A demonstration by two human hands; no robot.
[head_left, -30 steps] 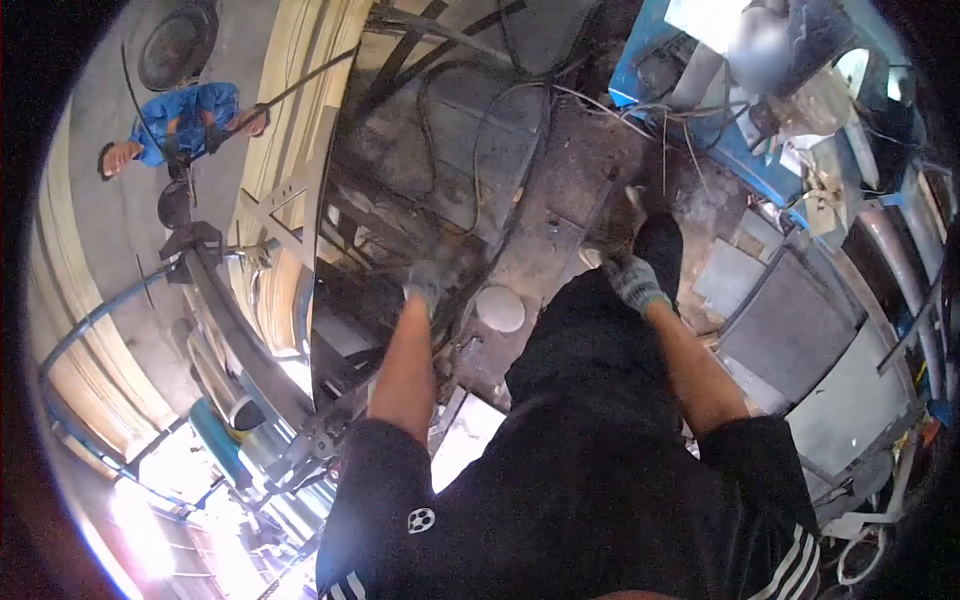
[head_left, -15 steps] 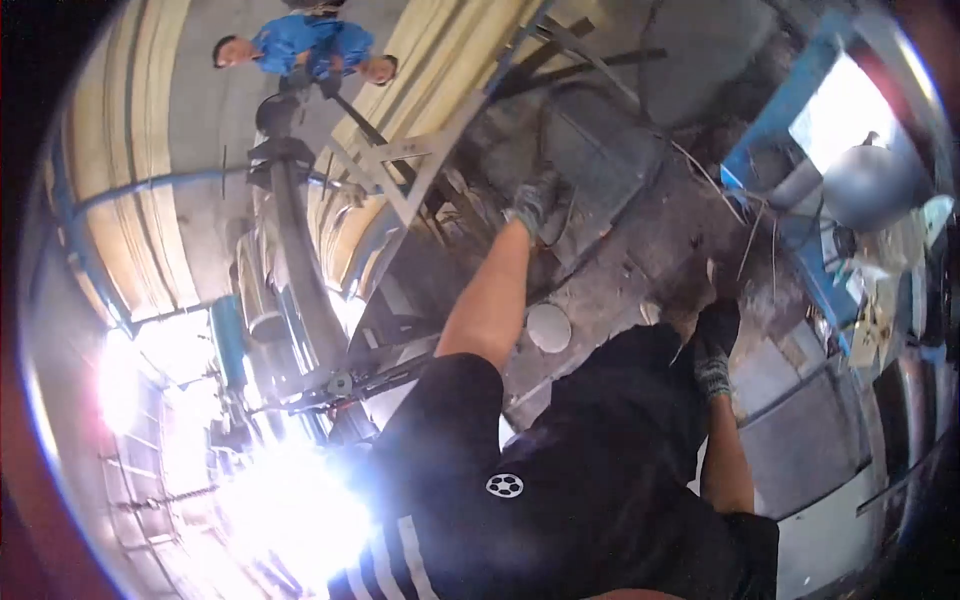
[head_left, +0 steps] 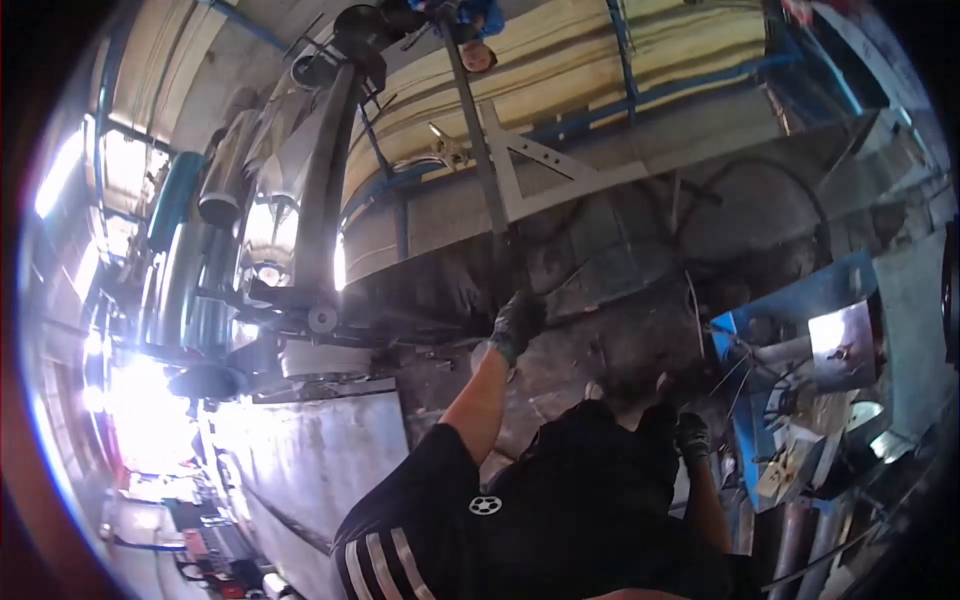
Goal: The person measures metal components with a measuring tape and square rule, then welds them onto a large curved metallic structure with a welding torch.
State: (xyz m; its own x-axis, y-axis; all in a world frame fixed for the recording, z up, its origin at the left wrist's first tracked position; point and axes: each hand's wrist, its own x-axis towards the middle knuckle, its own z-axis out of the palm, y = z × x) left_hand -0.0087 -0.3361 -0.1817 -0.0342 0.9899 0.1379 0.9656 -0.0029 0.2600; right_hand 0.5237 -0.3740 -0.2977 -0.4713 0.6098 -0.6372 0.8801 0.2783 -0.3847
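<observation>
My left hand (head_left: 520,326), in a dark work glove, reaches forward over the floor. Its fingers are curled at the near end of a long dark metal bar (head_left: 476,135); the grip itself is dim and partly hidden. The bar runs away past a pale triangular set-square-like plate (head_left: 545,178) toward a person in blue (head_left: 480,18) at the top. My right hand (head_left: 692,438), also gloved, hangs low beside my leg. Its fingers look curled in, and I see nothing in them.
A blue-framed machine (head_left: 745,400) with cables stands at the right. Along the left are a long steel beam (head_left: 325,190) and shiny cylinders (head_left: 185,285). A pale metal sheet (head_left: 320,450) lies at lower left. A dark bench surface (head_left: 610,245) spans the area ahead.
The view has swung, bringing the pale sheet into sight. My left hand has left the dark plate and is now at the bar's near end. My right hand is closer to my leg.
</observation>
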